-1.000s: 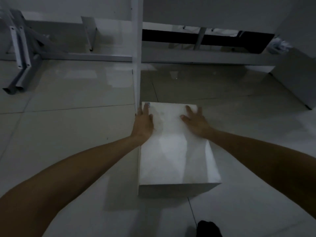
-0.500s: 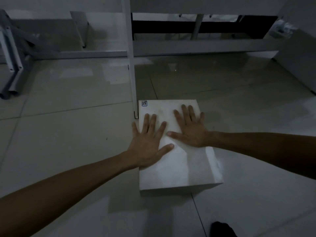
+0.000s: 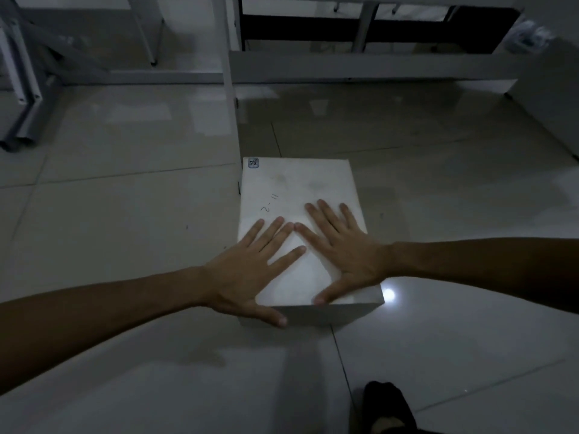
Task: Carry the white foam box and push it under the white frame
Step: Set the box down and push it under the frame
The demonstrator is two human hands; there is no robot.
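The white foam box (image 3: 300,189) lies flat on the tiled floor, with "11-2" handwritten on its lid and a small sticker at its far left corner. My left hand (image 3: 250,270) rests flat on the near left part of the lid, fingers spread, thumb over the near edge. My right hand (image 3: 341,249) lies flat on the near right part, fingers spread too. The upright leg of the white frame (image 3: 228,73) stands just past the box's far left corner, touching or almost touching its left side.
A white crossbar (image 3: 360,68) of the frame runs along the floor behind the box. Grey metal legs (image 3: 22,98) lean at the far left. A white cabinet (image 3: 551,101) stands at the right. A dark foot (image 3: 388,408) shows at the bottom edge.
Both hands have slid back from the far part of the lid to its near end and flattened out. The written marking on the lid is now uncovered.
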